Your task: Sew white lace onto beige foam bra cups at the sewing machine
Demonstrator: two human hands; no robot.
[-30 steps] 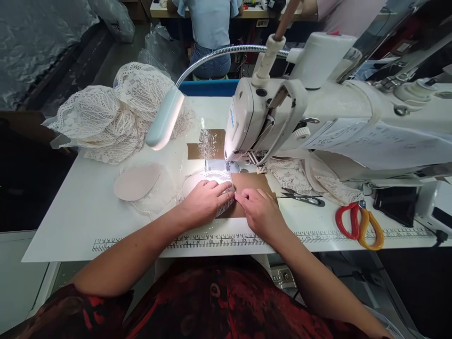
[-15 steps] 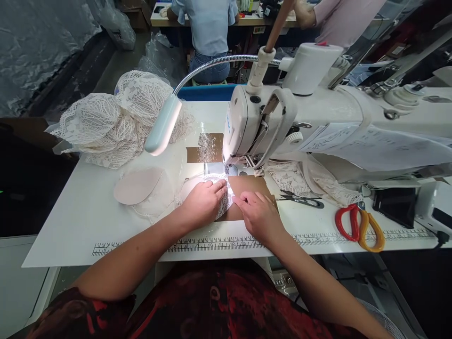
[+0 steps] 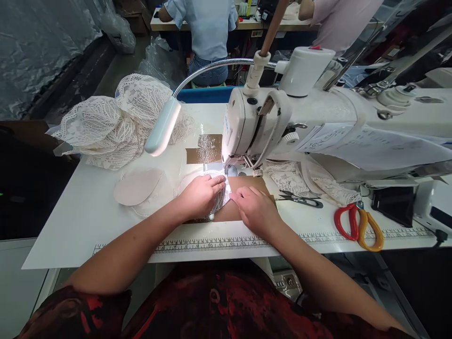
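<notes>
A white lace piece (image 3: 219, 200) lies under the needle of a white sewing machine (image 3: 268, 122), partly on a brown card (image 3: 252, 182). My left hand (image 3: 199, 194) lies on the lace with its fingers stretched flat toward the needle. My right hand (image 3: 254, 208) rests beside it on the lace's right edge and the card, fingers bent and pressed down. The lace between the two hands is mostly hidden.
A heap of lace pieces (image 3: 113, 120) sits at the back left, a beige oval pad (image 3: 137, 186) nearer. A gooseneck lamp (image 3: 163, 126) hangs over the table. Thread snips (image 3: 303, 201) and red-and-yellow scissors (image 3: 358, 227) lie to the right. Other people sit behind.
Both hands have slid the lace a little farther toward the needle; the view has shifted slightly.
</notes>
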